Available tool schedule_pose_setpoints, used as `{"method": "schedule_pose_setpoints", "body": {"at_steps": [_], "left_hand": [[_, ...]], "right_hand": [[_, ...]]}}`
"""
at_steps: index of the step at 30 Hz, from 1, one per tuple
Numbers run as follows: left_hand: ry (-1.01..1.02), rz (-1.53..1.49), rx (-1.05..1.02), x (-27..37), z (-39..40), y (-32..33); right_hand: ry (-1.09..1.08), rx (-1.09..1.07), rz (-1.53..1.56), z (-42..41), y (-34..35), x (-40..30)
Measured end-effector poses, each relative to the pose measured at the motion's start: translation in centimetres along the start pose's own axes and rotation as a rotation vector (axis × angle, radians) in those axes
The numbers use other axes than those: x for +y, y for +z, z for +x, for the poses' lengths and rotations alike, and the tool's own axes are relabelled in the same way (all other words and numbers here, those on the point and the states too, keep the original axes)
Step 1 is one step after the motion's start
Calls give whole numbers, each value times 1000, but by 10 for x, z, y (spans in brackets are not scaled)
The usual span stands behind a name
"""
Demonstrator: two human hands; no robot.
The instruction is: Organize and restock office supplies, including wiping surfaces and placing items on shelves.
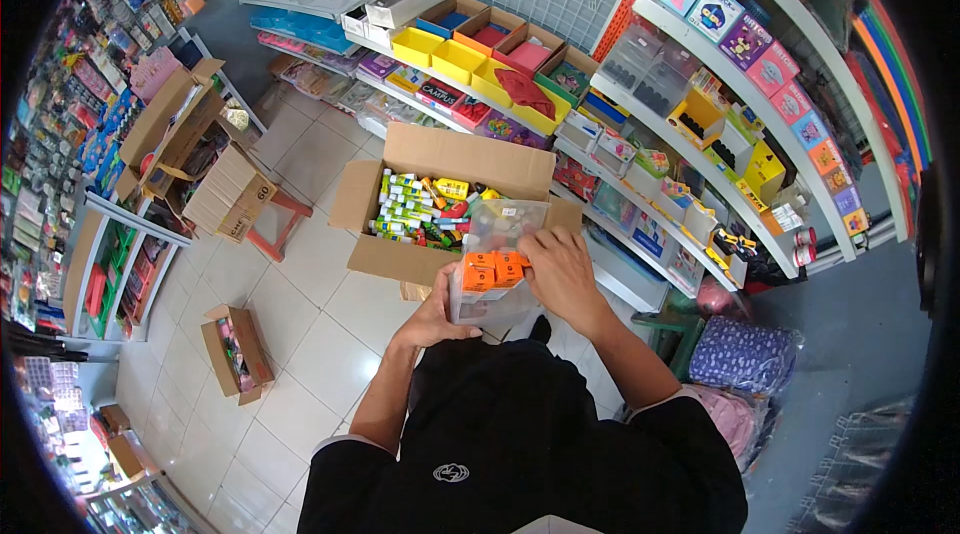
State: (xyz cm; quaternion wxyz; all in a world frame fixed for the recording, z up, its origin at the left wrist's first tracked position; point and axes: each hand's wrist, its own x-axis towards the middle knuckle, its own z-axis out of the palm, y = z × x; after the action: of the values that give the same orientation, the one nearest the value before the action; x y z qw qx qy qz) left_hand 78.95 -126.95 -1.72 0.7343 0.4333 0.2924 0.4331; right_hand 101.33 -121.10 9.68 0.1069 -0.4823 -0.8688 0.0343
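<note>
My left hand [433, 315] grips the near left side of a clear plastic container [487, 311], held tilted in front of my body. Several small orange boxes [480, 273] sit together inside it. The fingers of my right hand [564, 271] are closed at the right edge of these boxes, pinching one of them; the fingertips are partly hidden. Just beyond the container stands an open cardboard carton [405, 258], filled with glue sticks [401, 204] and yellow bottles [451, 189]. The container covers the carton's near right part.
Shelves with yellow bins [457, 61] and boxed goods [750, 54] curve along the far and right sides. Left, a carton [229, 193] rests on a red stool [289, 223]. A smaller open carton [255, 354] lies on the tiled floor [300, 354]. Wrapped bags [742, 358] are piled at right.
</note>
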Motion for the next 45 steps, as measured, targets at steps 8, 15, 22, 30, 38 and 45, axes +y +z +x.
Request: {"method": "schedule_pose_setpoints", "body": {"at_steps": [8,15,22,30,38,45], "left_hand": [[-7,-62,54,-8,0,4],[-6,-111,-1,-7,2,4],[-65,-100,-20,-11,7,5],[-228,-88,-11,-28,4,-10],[-74,-17,-11,-19,9,-9],[-82,-61,-48,-14,15,-8]], "right_hand": [[32,23,73,-11,-35,-5],[-43,36,-15,-13,-23,-17],[-56,8,-19,-12,-22,-16],[9,200,313,-17,-64,-3],[80,182,416,-30,-77,3],[248,-41,800,-41,-67,2]]}}
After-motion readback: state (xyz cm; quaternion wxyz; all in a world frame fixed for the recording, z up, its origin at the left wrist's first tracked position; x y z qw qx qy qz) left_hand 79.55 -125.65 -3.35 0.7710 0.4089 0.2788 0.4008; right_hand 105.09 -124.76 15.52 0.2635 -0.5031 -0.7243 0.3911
